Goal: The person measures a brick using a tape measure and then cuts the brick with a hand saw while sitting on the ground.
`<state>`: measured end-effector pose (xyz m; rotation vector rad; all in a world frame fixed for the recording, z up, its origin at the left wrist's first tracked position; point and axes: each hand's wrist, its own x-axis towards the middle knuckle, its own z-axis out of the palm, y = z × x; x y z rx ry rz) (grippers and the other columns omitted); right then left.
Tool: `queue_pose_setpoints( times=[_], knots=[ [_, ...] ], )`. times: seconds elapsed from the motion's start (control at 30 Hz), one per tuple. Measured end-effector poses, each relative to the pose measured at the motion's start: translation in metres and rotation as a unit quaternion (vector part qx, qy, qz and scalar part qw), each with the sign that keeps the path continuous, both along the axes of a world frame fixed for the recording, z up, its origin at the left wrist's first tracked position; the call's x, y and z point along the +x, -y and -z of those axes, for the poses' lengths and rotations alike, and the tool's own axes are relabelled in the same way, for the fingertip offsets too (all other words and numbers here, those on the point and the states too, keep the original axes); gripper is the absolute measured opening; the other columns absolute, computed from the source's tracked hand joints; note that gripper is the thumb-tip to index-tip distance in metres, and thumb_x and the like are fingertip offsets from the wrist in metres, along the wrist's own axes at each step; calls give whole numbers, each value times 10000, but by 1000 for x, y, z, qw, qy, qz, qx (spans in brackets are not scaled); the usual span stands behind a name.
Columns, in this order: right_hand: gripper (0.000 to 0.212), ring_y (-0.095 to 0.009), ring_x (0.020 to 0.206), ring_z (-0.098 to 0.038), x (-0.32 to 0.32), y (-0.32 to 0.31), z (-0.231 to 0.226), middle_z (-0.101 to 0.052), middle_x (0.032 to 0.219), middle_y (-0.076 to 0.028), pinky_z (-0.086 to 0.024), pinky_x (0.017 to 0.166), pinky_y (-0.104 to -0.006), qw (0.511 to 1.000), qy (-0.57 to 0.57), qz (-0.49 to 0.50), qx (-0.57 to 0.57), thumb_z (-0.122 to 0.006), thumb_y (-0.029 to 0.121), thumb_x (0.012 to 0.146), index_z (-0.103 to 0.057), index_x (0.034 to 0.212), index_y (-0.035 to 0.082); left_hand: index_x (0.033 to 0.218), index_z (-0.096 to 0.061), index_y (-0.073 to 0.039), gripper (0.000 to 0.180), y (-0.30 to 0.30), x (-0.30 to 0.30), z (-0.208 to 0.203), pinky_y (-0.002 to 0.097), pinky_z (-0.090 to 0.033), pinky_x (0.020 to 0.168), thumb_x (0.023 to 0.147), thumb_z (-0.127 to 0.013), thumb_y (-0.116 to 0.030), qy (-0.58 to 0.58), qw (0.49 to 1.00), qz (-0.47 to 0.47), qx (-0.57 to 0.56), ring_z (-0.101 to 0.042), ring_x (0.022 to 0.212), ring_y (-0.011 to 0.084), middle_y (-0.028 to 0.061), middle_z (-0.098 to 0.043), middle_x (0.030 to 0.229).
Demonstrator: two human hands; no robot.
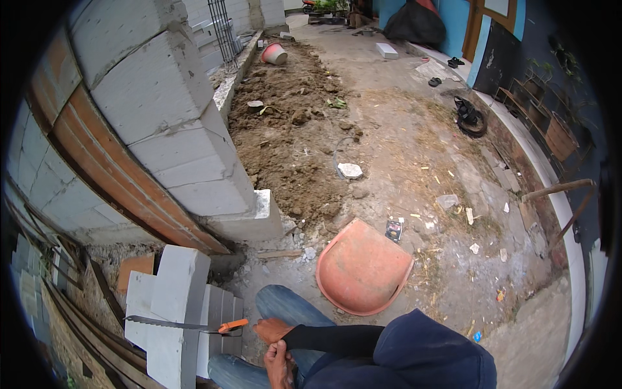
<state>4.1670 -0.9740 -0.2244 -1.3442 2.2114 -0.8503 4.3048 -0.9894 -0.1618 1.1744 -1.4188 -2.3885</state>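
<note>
Two Containers on the Ground, Two Hands at a Black Cuff

Containers, from left to right. We list one red and grey bucket, tipped on its side on the dug soil; its inside is too small to make out. Next, one orange-red D-shaped tub, lying on the ground near the person's knees, its dusty surface bare to view. Far right, plant pots on a rack beside the dark wall, green foliage above them; their fill is too dim to read.

Hands and adjacent articles, from left to right. We record a stack of white building blocks, one handsaw laid across the long upper block, and its orange handle pointing toward the hands. Just beside that handle, the right hand has its fingers partly curled, back uppermost; we cannot tell whether it holds anything. Below it, the left hand is closed by thumb and fingers on the cuff of the black sleeve, at the right wrist, above the blue jeans.
</note>
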Motion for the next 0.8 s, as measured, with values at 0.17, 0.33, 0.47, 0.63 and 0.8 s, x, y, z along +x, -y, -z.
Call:
queue_pose_setpoints(
  times=[0.17,0.33,0.47,0.63,0.8],
  knots=[
    [148,-325,929,-697,30,-13,35,-688,820,-146,-553,748,-475,985,-162,-52,-20,-666,168,795,-727,812,34,855,-650,-76,272,-3,9,-21,237,-417,545,941,-801,-286,-11,1000,25,-15,-506,569,71,-20,-583,657],
    [189,-341,1070,-629,39,-27,11,-727,926,-148,-511,883,-521,984,-86,-144,57,-652,194,784,-736,786,25,811,-663,-96,261,4,35,-11,221,-343,539,920,-825,-269,40,995,66,-59,-477,570,32,-55,-575,649],
    [287,-348,920,-727,5,-38,-33,-725,936,-238,-548,824,-470,981,84,-100,145,-636,264,956,-728,997,-5,780,-644,-110,325,34,34,-13,222,-332,537,964,-771,-347,19,998,41,-54,-459,548,34,-56,-559,640],
    [421,-344,923,-714,28,-66,-120,-706,1074,-217,-545,822,-446,914,347,-191,89,-616,383,1022,-666,1276,51,762,-624,-123,353,101,46,-31,237,-283,513,1004,-714,-364,40,976,-108,-185,-424,544,35,-68,-514,616],
    [475,-304,946,-685,78,-35,-128,-627,1126,-182,-529,823,-447,948,245,-173,-107,-625,357,1035,-560,1421,87,808,-710,18,383,124,-9,-4,331,-409,543,944,-700,-340,160,882,-110,-430,-510,553,127,65,-579,595]
  ],
)
